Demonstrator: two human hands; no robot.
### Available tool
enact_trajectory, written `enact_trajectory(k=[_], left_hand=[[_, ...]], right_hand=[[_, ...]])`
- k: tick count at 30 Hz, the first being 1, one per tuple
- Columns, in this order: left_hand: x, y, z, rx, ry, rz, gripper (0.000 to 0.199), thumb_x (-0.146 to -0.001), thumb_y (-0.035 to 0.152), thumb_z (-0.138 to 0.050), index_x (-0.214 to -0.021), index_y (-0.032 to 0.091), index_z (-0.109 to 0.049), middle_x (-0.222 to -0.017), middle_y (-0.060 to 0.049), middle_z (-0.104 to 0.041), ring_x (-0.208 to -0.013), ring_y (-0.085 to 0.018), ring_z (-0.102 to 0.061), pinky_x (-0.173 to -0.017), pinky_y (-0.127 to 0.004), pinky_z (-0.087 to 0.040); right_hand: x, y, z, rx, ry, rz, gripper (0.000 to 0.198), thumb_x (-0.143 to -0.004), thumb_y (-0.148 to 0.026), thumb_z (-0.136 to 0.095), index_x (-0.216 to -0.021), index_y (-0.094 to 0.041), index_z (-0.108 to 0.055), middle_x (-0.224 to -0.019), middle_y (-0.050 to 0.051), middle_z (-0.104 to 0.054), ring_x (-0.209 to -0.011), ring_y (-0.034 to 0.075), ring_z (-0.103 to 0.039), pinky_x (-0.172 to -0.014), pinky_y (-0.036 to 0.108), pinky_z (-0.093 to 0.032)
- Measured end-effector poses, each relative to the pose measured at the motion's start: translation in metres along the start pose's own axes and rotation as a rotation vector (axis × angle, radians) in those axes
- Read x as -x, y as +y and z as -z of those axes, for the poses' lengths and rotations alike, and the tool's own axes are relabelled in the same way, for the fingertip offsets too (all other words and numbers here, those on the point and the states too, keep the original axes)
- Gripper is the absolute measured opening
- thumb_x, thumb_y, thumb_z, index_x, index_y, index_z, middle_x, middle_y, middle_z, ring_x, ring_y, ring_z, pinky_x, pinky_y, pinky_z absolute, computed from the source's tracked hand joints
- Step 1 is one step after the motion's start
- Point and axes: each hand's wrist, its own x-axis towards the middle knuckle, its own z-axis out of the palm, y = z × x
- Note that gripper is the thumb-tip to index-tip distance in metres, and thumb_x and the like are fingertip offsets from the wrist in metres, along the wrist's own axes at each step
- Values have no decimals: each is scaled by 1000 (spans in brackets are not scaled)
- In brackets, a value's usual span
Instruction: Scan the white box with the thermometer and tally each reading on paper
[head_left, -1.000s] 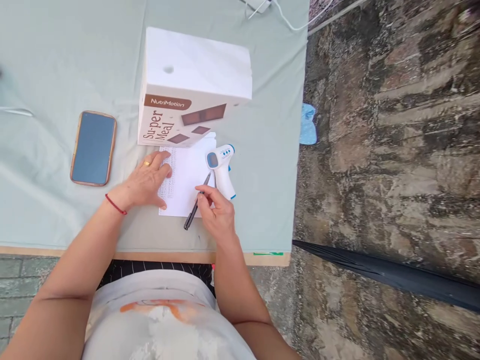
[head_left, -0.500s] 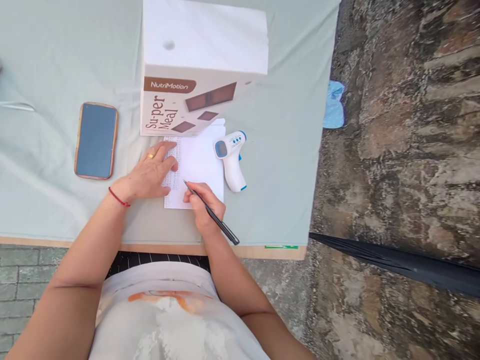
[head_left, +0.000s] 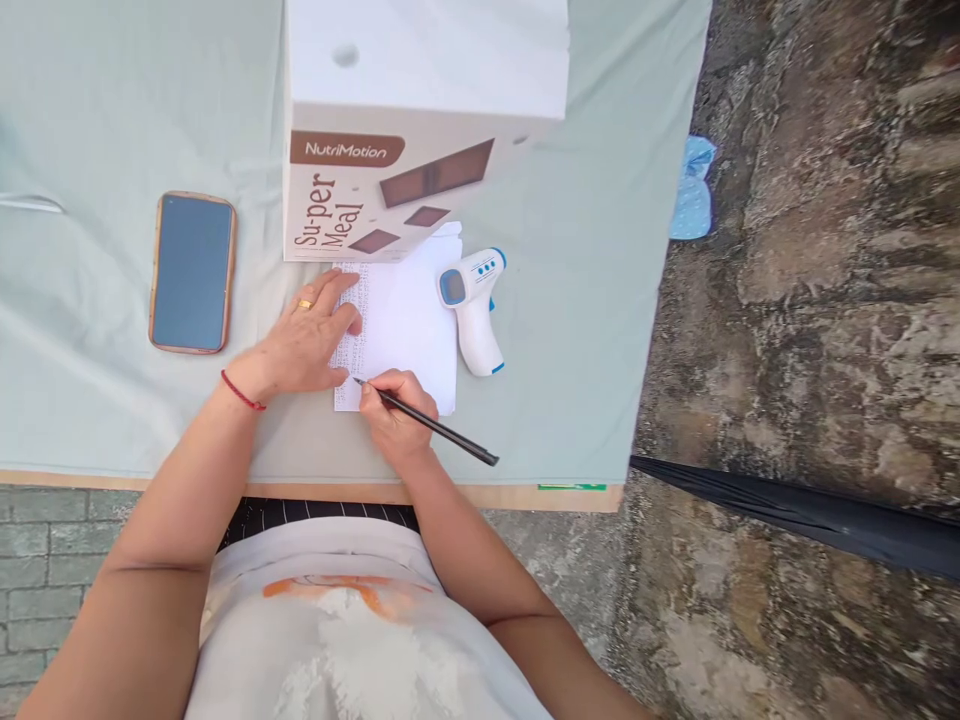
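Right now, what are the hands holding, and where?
The right hand holds a black pen near its tip. The left hand lies flat on the paper.

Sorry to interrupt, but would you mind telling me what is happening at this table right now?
A person seated at a cloth-covered table is writing on a white sheet of paper. The right hand holds a black pen with its tip on the sheet's lower left part, while the left hand lies flat on the sheet's left edge. A handheld thermometer lies just right of the sheet, a NutriMotion box stands behind it, and a phone lies face up to the left.
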Motion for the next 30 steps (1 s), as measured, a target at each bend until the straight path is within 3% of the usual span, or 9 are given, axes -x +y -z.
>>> enact_trajectory(k=[30], left_hand=[[-1, 1, -2, -8, 8, 0, 39, -70, 12, -70, -105, 16, -52, -160, -27, -31, -156, -48, -18, -120, -72, -27]], right_hand=[[3, 1, 3, 38, -36, -102, 11, -83, -27, -55, -72, -24, -54, -59, -6, -54, -51, 11, -46, -51, 25, -38]])
